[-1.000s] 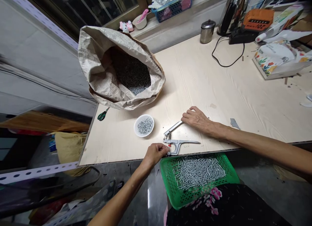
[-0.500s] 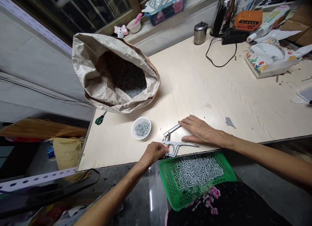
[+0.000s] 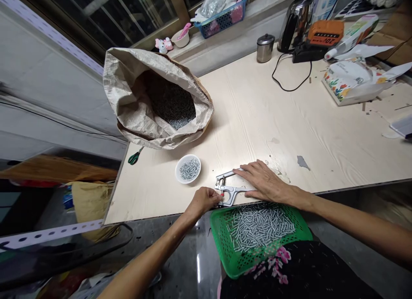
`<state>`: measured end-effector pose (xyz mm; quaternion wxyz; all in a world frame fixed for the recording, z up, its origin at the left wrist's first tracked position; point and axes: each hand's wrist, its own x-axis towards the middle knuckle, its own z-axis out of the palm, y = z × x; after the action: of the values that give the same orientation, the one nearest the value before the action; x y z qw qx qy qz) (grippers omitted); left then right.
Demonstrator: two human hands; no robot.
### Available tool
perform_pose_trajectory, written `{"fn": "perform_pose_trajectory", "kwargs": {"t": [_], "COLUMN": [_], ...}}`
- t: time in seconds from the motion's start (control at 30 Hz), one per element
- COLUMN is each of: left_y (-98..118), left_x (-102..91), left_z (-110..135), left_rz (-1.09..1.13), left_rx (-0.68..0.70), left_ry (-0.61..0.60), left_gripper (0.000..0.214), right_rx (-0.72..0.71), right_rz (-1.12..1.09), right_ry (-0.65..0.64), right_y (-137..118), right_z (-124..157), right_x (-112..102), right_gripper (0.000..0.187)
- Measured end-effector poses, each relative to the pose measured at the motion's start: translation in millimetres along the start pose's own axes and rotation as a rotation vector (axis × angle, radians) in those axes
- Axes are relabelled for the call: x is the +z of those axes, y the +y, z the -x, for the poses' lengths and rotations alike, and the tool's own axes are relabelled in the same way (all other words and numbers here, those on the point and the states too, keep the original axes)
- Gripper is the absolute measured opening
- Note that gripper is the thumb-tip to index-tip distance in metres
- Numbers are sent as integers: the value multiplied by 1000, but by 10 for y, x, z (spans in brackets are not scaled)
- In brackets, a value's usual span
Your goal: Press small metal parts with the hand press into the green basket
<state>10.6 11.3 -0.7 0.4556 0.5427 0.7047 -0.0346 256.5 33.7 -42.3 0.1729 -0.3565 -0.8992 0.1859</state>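
Observation:
A pair of grey metal snap pliers lies at the front edge of the table, with a spring and a small red part near its jaws. My right hand spans both handles, fingers over the upper one and thumb by the lower one. At the jaw end, my left hand is pinched closed; whatever sits between its fingertips is too small to make out. A white bowl of small metal pieces stands just beyond my left hand. Below the table edge, a green basket holds many small silvery spring-like pieces.
A large woven sack stands open at the back left, dark metal pieces inside. Green-handled scissors lie by the left edge. Farther right are a metal canister, a kettle, an orange battery and a tissue pack.
My right hand has shifted onto the pliers' handles, and the upper handle has tipped down closer to the lower one. My left hand stays at the jaws.

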Motion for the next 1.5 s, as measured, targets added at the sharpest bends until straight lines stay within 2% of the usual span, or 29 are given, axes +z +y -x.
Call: {"fn": "perform_pose_trajectory", "kwargs": {"t": [0.07,0.13,0.17,0.27,0.37,0.43,0.53,0.67,0.83,0.97,1.07,1.17,1.23,1.3,1.37,1.5], "left_y": [58,133,173,284,353,367,348,286,202,186,165,68,-40,-157,-253,-295], "left_x": [34,98,136,233,247,224,205,234,260,252,206,91,7,-39,-25,93], "left_z": [83,129,125,-2,-180,-251,-276,-279,-329,-359,-353,-268,-145,12,162,285], "left_rz": [-180,-328,-370,-439,-484,-504,-532,-504,-452,-480,-459,-320,-192,-93,-56,-143], "left_rx": [84,287,415,746,847,836,800,760,708,666,654,649,600,493,384,225], "left_ry": [152,300,335,296,209,201,262,356,468,462,476,569,650,705,708,610], "left_gripper": [28,24,26,54,63,64,65,51,31,24,26,48,42,27,27,27], "right_rx": [5,10,8,-13,0,62,142,111,35,-28,-25,-65,-83,-70,-60,-77], "right_rz": [-32,-66,-82,-123,-113,-49,68,191,280,258,232,178,134,113,107,132], "right_ry": [21,50,67,118,142,128,73,13,-25,-96,-89,-3,32,40,38,53], "right_y": [-32,-55,-61,-59,-48,-50,-66,-76,-45,-27,-20,-22,-37,-68,-104,-144], "right_z": [12,21,25,36,45,43,9,-110,-328,-455,-458,-392,-342,-310,-301,-319], "right_x": [7,37,60,132,143,102,22,15,145,162,84,-18,-57,-50,8,219], "right_gripper": [65,63,63,67,73,74,63,41,7,17,15,43,54,47,36,18]}}
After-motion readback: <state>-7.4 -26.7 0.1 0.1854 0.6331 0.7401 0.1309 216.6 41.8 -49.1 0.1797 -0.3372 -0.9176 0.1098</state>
